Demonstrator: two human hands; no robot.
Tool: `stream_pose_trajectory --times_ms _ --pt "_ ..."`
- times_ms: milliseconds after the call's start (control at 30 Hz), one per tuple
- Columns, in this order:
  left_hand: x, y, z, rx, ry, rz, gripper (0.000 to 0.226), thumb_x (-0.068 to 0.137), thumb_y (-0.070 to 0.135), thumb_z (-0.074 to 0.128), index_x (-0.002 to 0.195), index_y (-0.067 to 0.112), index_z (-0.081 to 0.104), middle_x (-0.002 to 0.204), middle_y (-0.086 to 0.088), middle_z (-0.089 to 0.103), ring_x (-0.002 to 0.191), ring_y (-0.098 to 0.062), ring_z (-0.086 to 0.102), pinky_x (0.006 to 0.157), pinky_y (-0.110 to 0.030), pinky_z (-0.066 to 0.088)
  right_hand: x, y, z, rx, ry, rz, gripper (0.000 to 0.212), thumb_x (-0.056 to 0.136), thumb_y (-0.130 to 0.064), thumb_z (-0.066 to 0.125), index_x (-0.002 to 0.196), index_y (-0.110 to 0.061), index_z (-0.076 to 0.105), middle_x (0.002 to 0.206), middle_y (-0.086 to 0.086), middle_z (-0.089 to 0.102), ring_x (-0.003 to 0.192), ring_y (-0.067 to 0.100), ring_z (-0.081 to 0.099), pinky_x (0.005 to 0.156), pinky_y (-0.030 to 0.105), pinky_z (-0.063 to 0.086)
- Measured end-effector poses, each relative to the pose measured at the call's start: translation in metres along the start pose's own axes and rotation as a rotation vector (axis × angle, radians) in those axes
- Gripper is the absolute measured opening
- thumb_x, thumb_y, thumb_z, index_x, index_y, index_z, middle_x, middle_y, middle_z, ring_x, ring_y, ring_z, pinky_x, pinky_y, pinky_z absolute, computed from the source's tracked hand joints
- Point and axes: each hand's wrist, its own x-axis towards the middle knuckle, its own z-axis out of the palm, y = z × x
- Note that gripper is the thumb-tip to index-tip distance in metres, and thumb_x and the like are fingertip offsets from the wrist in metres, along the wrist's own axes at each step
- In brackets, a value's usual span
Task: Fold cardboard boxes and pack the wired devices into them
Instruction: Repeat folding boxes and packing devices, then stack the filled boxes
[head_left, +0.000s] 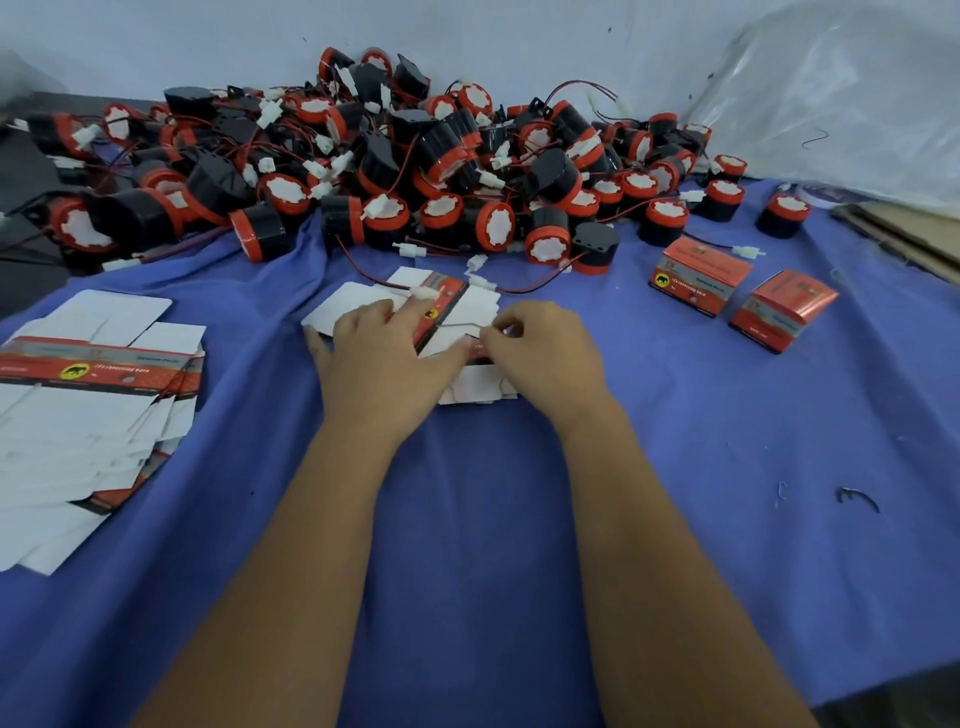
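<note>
Your left hand (382, 351) lies flat with fingers spread on a flattened box blank (447, 312) in the middle of the counter (727, 467), which is covered by a blue cloth. The fingers press down on the blank's white flap and its red printed band. Your right hand (540, 348) sits just beside it on the blank's right part, with thumb and fingertips curled in and pinching the edge of a flap. White flaps stick out past both hands, toward the pile and toward you.

Just beyond the blank, a red and black wire (524, 287) with white connectors lies across the cloth, one connector touching the blank's far edge. Behind it rises the heap of wired devices (389, 161), black bodies with red rims and white faces, well apart from your hands.

To your left rests a stack of flat blanks (98, 395). To your right, near the heap's edge, stand two folded boxes (701, 275), side by side.
</note>
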Motion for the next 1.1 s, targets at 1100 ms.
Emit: stream_pose_trajectory --times_ms 1100 --pt "0.0 0.001 -0.009 -0.875 -0.026 -0.037 0.056 0.104 0.021 0.044 0.153 0.041 0.025 0.164 0.012 0.016 0.152 -0.008 0.007 0.124 -0.041 0.014 -0.004 -0.015 0.002 0.643 0.166 -0.197 0.031 0.081 -0.002 0.072 0.102 -0.024 0.067 0.092 -0.003 0.062 0.089 0.015 0.062 0.083 0.03 0.056"
